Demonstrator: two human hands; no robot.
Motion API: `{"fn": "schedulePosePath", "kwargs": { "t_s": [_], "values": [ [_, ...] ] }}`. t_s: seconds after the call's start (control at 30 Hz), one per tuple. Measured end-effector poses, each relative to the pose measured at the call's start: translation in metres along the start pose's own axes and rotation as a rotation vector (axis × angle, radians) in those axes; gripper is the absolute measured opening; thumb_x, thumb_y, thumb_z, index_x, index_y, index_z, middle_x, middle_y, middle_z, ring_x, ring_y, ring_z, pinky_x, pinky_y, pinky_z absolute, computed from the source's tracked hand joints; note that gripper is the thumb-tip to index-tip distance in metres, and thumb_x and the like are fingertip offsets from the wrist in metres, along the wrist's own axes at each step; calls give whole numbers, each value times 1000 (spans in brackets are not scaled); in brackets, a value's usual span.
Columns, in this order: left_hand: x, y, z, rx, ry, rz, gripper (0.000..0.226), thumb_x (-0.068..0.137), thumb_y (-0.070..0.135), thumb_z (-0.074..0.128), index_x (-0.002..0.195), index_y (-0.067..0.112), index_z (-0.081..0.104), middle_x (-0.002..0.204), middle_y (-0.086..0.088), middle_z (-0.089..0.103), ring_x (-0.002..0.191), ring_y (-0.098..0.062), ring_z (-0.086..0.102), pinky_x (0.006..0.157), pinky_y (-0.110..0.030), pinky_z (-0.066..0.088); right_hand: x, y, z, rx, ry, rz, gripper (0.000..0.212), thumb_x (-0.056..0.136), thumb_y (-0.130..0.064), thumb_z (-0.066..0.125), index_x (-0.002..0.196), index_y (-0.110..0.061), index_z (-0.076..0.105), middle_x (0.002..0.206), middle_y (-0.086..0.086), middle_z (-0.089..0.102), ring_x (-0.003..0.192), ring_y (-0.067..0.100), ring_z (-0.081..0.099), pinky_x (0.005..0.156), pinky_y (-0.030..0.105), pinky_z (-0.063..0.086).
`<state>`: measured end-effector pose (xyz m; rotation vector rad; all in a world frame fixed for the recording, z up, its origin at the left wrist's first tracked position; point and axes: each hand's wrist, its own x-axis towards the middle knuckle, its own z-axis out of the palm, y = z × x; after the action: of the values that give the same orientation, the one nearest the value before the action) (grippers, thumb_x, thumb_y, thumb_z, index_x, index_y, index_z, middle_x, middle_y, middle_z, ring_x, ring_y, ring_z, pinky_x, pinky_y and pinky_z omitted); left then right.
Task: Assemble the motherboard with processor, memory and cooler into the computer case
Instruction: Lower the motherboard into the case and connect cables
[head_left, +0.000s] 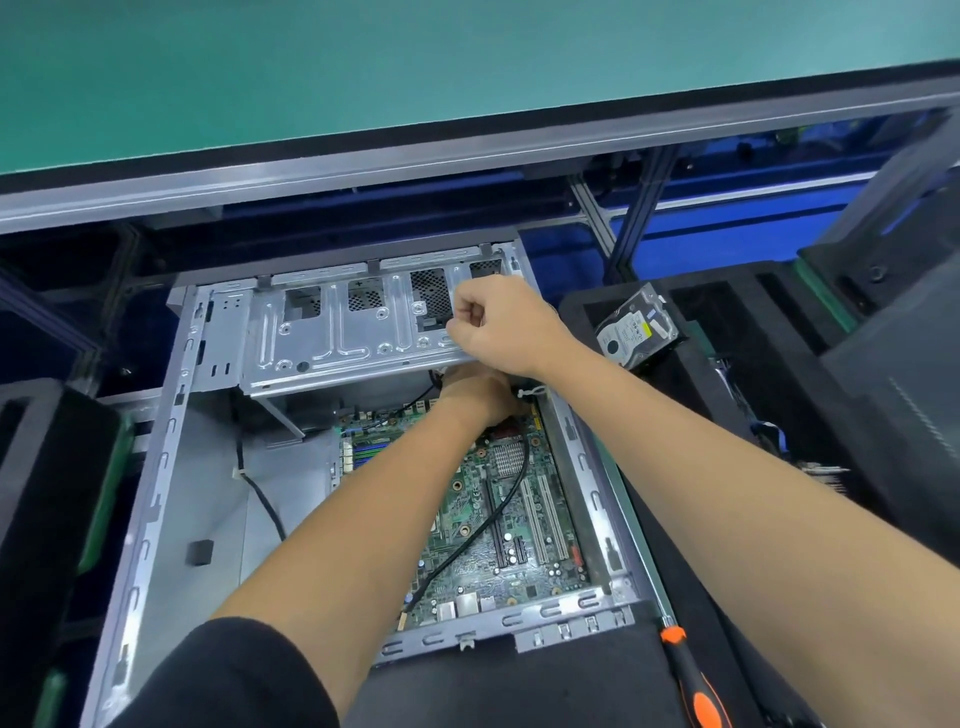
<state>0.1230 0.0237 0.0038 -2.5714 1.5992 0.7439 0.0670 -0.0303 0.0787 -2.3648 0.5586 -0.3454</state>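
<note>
From where I stand, far left is the open computer case (156, 467) lying flat w/ the motherboard (519, 519) already seated in its right half, long axis running away from the person. The left hand (475, 392) reaches to the board's far end under the tilted drive cage (332, 332); its fingers are hidden, so can't tell if it grips anything. Further right, the right hand (501, 322) is curled on the cage's near edge, prob. holding it up, and the work spot sits just below that grip, nearer the left hand; a screwdriver (691, 675) lies idle bottom right.
</note>
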Motion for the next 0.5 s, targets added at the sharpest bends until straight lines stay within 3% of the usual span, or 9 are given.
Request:
{"fn": "schedulePosePath", "kwargs": {
  "t_s": [0.13, 0.3, 0.37, 0.43, 0.5],
  "values": [
    [-4, 2, 0, 31, 69, -33, 41, 85, 53, 58, 113, 24, 63, 112, -2, 66, 96, -23, 59, 80, -32, 49, -1, -3, 0, -9, -10, 5, 20, 83, -12, 57, 65, -13, 48, 58, -3, 49, 57, 14, 43, 52, 25, 33],
    [-9, 5, -2, 70, 46, 7, 29, 92, 44, 51, 112, 25, 61, 111, -2, 65, 88, -21, 54, 76, -31, 46, -3, -4, 1, -20, -17, 14, 17, 82, -11, 56, 67, -13, 48, 60, 0, 50, 59, 16, 42, 55, 29, 36],
    [-14, 4, -4, 91, -2, 16, 36, 96, 42, 43, 124, 23, 57, 123, -6, 61, 106, -25, 55, 89, -36, 45, -3, -3, 1, -21, -16, 18, 16, 81, -12, 56, 67, -13, 49, 59, -2, 49, 58, 15, 42, 56, 29, 38],
    [-28, -2, -5, 82, -27, 63, 48, 98, 47, 35, 139, 25, 42, 142, -11, 45, 129, -31, 40, 105, -44, 33, -3, -4, 1, -20, -10, 16, 15, 80, -13, 57, 67, -13, 50, 59, -5, 48, 59, 14, 43, 57, 30, 40],
    [-52, -12, -7, 63, 50, 138, 56, 97, 50, 36, 144, 19, 36, 146, -15, 35, 134, -34, 30, 109, -48, 27, -2, -5, 1, -40, -10, 7, 13, 79, -13, 57, 67, -12, 51, 61, -6, 49, 60, 13, 43, 60, 32, 41]
  ]
}}
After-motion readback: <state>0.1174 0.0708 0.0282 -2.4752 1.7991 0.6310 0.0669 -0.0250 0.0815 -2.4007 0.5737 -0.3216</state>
